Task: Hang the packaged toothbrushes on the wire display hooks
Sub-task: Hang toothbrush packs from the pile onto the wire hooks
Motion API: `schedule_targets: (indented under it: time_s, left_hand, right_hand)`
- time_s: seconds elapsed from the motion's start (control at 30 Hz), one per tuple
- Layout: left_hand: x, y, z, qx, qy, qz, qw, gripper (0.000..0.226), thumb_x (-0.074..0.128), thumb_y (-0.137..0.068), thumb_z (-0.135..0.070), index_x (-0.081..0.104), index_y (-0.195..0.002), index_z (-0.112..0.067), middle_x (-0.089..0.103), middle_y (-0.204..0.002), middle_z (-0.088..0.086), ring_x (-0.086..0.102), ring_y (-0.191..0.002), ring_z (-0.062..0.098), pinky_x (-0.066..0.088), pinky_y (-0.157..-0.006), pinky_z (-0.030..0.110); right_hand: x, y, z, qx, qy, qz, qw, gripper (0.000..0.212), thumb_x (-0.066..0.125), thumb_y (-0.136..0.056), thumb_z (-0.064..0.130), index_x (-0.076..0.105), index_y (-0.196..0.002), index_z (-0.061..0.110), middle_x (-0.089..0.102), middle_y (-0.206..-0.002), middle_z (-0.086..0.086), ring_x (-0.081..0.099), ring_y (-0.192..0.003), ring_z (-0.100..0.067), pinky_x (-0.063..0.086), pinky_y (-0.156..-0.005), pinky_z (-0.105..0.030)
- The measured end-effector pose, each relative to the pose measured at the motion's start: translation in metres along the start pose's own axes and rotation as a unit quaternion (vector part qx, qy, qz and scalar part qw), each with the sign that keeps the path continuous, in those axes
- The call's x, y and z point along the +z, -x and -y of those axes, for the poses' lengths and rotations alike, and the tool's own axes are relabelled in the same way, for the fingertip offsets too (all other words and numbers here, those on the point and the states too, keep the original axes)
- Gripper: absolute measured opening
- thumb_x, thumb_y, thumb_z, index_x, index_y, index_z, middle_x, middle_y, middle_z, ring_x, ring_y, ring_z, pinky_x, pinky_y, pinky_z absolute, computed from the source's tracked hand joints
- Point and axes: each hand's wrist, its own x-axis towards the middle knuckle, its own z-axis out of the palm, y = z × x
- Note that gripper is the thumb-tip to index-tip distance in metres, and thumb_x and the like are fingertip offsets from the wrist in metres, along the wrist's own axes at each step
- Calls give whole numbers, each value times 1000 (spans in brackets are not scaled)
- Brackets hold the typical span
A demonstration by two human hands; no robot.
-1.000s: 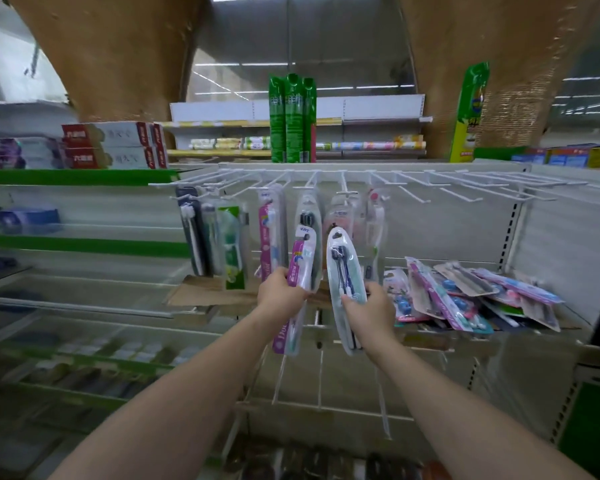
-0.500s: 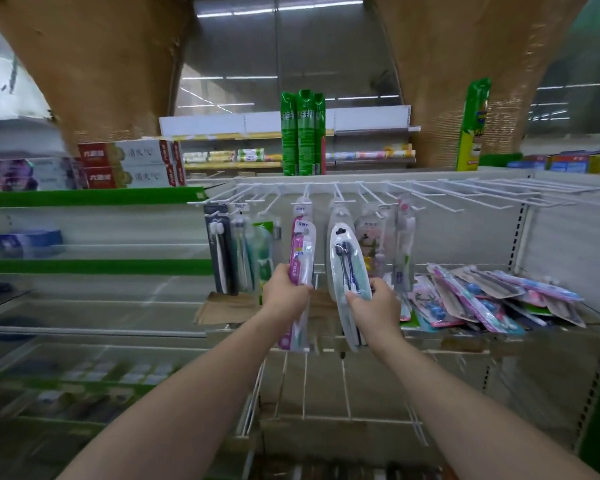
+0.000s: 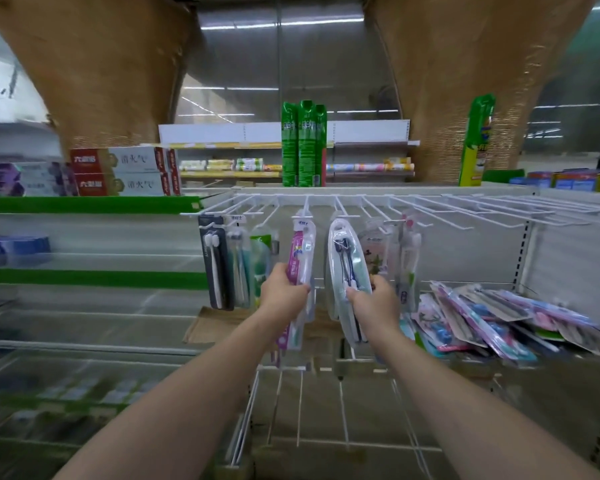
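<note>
As both packs have risen to the white wire hooks (image 3: 343, 206) | left hand (image 3: 283, 294) grips pink blister-packed toothbrush (image 3: 300, 258) | right hand (image 3: 374, 303) pinches oval clear-plastic dark toothbrush pack (image 3: 347, 261) | hanging imminent

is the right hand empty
No, the right hand grips the lower part of an oval clear toothbrush pack raised to the wire hooks.

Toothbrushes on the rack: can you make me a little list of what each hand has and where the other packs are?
left hand: holds the pink toothbrush pack
right hand: holds the clear toothbrush pack
hooks: white wire, the right ones bare
hanging packs: a few on the left and middle hooks
loose pile: packs lying on the shelf at right
</note>
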Motion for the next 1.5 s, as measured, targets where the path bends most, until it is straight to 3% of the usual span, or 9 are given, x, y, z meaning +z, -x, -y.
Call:
schedule_targets:
  time_s: [0.2,0.37,0.53,0.63,0.87,1.0,1.17,1.3,1.5]
  left_hand:
    - [9,-14,4,-5,10,6,1000,26,67,-94,-10,56,-114,-22,66,-107,2,64,-99,21,54,-88,38]
    - [13,-16,6,9,8,8,1000,30,66,-95,-12,54,-122,-21,65,-109,1,63,-99,19,51,-88,36]
    - [16,-18,8,16,21,15,1000,25,62,-98,-12,52,-118,-22,64,-108,1,62,-97,16,47,-78,28]
    - [17,-18,7,17,27,15,999,24,61,-98,-12,52,-119,-21,64,-107,0,63,-99,17,49,-84,32]
    - [15,-19,14,14,33,0,999,30,62,-97,-14,52,-125,-21,66,-108,-1,63,-101,17,50,-91,35]
    - [16,-23,10,3,15,14,1000,31,61,-98,-15,52,-128,-18,65,-112,4,63,-102,20,50,-90,36]
    - [20,-29,9,-1,1,8,1000,33,59,-100,-15,50,-131,-17,62,-114,2,60,-102,20,46,-85,34]
    - [25,-33,11,-6,-15,2,1000,35,58,-101,-17,48,-134,-17,64,-120,5,61,-108,26,51,-98,42]
    - [38,-47,18,-24,-25,-3,999,26,56,-101,-19,47,-125,-18,62,-121,10,60,-110,31,50,-101,50]
  right_hand:
    - [3,-4,-13,-2,-38,-14,999,9,68,-89,14,66,-97,19,69,-89,0,66,-85,-21,48,-62,-28]
    - [4,-11,-16,15,-38,-1,999,10,68,-85,19,64,-91,27,72,-91,0,69,-85,-24,59,-78,-45]
    - [9,-12,-18,18,-49,5,999,12,68,-89,20,65,-99,25,71,-93,-1,68,-86,-23,60,-77,-44]
    - [9,-13,-20,13,-44,3,999,10,66,-92,20,64,-101,23,70,-93,0,66,-85,-20,53,-67,-32]
    - [11,-17,-22,14,-62,13,998,13,66,-93,18,66,-106,20,70,-94,-2,67,-87,-22,56,-73,-36]
    - [12,-18,-20,14,-62,12,998,11,66,-93,17,65,-104,20,70,-93,-1,65,-84,-19,47,-61,-25]
    - [14,-22,-20,21,-47,14,999,9,66,-94,20,65,-103,21,69,-92,1,63,-83,-18,40,-58,-21]
    - [18,-31,-22,23,-38,20,999,7,66,-94,21,64,-101,22,68,-92,1,63,-87,-20,43,-64,-27]
    - [25,-41,-30,13,-21,29,999,11,64,-96,22,62,-107,21,66,-95,0,60,-88,-20,42,-66,-27]
